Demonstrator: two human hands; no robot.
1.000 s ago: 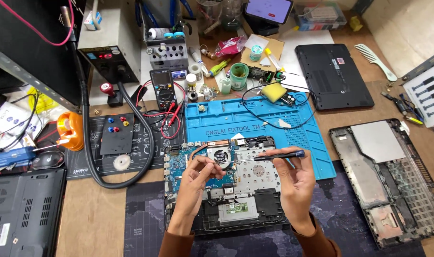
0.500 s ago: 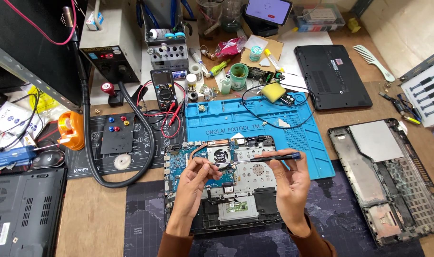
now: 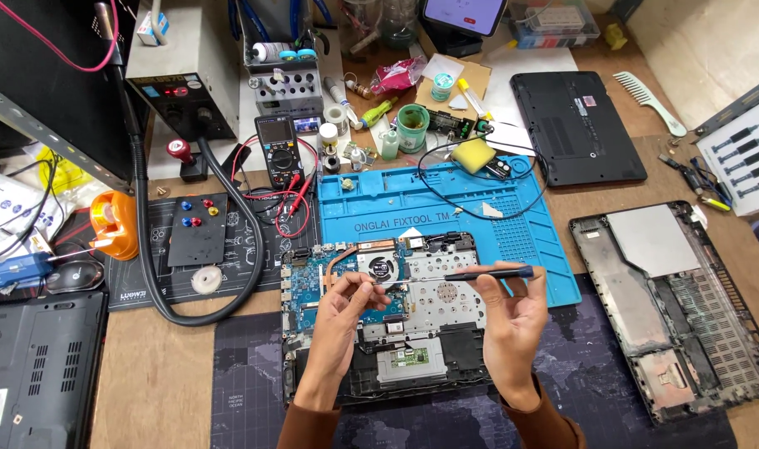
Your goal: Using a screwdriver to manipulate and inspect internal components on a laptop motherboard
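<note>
Head view, workbench seen from above. An opened laptop [image 3: 388, 324] lies on a dark mat [image 3: 246, 391] at the near centre, with the blue board [image 3: 313, 283], a round fan [image 3: 378, 267] and a copper heat pipe [image 3: 346, 249] exposed at its upper left. A grey metal plate [image 3: 446, 291] covers the right part, and the touchpad [image 3: 406, 359] sits at the near edge.

Right hand [image 3: 512, 320]: closed around a dark screwdriver [image 3: 487, 273], which is held nearly level above the metal plate, tip pointing left toward the fan. The blue end of the tool sticks out to the right, past the fingers.

Left hand [image 3: 342, 312]: held over the board just below the fan, thumb and forefinger pinched together near the screwdriver tip. Whether something small is held between them cannot be told.

A blue silicone mat [image 3: 421, 204] lies directly behind the laptop, its near edge partly covered by it. A yellow sponge [image 3: 475, 155] rests on that mat's far edge. A multimeter [image 3: 278, 151] with red leads stands to the left of the mat. A closed black laptop [image 3: 575, 125] lies at the far right, and a bare bottom case [image 3: 670, 308] is placed well apart to the right. A thick black hose [image 3: 146, 249] loops across the left side.
</note>
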